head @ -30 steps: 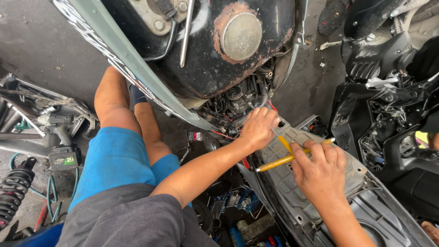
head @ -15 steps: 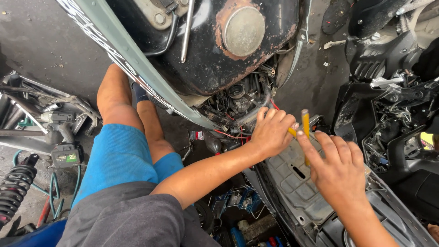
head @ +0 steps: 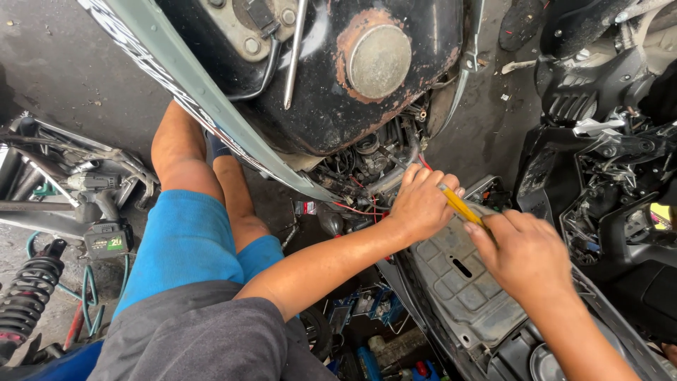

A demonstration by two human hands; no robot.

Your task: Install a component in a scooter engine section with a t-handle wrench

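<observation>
My left hand [head: 422, 203] rests on the top edge of a grey plastic scooter panel [head: 458, 282], fingers curled over it beside the exposed engine wiring [head: 367, 169]. My right hand [head: 525, 250] is closed on a yellow-handled screwdriver [head: 462, 206], whose tip points toward my left hand's fingers. Above both hands sits a black fuel tank with a rusty round cap [head: 379, 60]. My bare knees and blue shorts [head: 187, 243] are at the lower left.
A cordless impact tool [head: 99, 212] and a coil shock spring [head: 25, 296] lie on the concrete floor at left. Black scooter bodywork [head: 613, 155] crowds the right side. A grey-green frame panel [head: 197, 92] runs diagonally across the top. Small tools lie below the panel.
My right hand has swung the yellow screwdriver from pointing sideways, through upright, to slanting toward my left hand. My left hand has stayed on the panel edge.
</observation>
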